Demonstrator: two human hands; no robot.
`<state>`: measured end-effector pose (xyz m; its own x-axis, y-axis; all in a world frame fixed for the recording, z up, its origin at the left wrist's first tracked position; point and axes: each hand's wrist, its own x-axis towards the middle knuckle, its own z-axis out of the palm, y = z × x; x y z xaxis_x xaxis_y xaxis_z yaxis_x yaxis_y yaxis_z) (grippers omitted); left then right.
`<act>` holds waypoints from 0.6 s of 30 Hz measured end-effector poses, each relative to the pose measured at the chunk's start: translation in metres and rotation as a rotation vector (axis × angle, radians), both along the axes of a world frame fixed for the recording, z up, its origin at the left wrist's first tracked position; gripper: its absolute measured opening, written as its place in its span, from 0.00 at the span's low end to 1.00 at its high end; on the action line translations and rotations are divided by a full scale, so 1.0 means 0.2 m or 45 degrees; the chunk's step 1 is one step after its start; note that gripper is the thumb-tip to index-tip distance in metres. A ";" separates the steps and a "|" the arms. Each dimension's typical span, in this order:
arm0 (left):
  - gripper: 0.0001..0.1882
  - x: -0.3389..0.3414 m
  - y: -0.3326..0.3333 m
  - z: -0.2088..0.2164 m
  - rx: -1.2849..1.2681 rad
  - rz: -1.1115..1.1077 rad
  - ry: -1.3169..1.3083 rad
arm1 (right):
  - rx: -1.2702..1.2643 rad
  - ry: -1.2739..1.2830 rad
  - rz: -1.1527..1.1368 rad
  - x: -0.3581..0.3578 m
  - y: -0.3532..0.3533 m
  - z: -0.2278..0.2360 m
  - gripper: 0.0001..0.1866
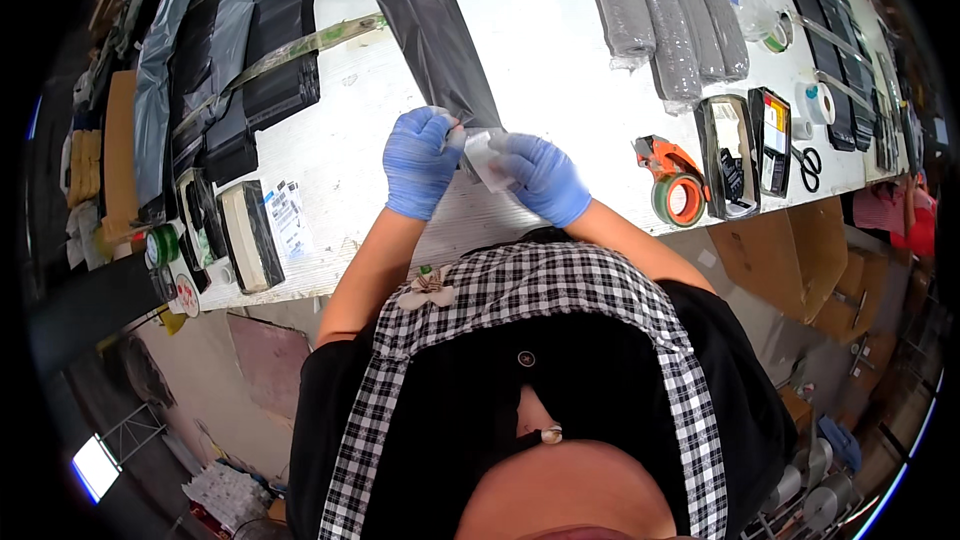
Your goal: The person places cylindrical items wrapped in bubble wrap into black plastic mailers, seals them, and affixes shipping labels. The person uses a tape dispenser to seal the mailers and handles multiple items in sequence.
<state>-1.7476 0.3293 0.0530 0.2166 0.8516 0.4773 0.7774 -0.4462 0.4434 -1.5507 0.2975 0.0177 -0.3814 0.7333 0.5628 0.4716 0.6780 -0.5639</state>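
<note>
Both my hands wear blue gloves and meet over the near edge of a white table. My left hand and my right hand pinch a small clear plastic packet between them, each gripping one side. The packet sits at the near end of a long black plastic bag that lies flat on the table and runs away from me.
Grey padded rolls lie at the back right. An orange tape dispenser, two black trays, scissors and tape rolls sit to the right. Stacked black bags and a boxed item lie to the left.
</note>
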 end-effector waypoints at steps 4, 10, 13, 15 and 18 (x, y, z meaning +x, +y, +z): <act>0.06 0.00 0.01 0.01 -0.064 -0.008 0.020 | -0.030 -0.354 -0.234 -0.07 0.07 0.05 0.16; 0.09 0.00 0.00 -0.02 -0.022 -0.039 0.028 | -0.500 -0.862 -0.271 -0.12 0.11 0.15 0.33; 0.18 0.00 -0.05 -0.07 -0.037 0.064 -0.150 | -0.457 -0.779 -0.155 -0.03 0.02 0.16 0.35; 0.24 -0.01 -0.10 -0.12 -0.214 0.204 -0.295 | -0.355 -0.685 -0.105 0.01 -0.02 0.11 0.35; 0.24 -0.06 -0.16 -0.27 -0.798 0.303 -0.474 | -0.439 -0.670 -0.160 -0.07 0.07 0.07 0.35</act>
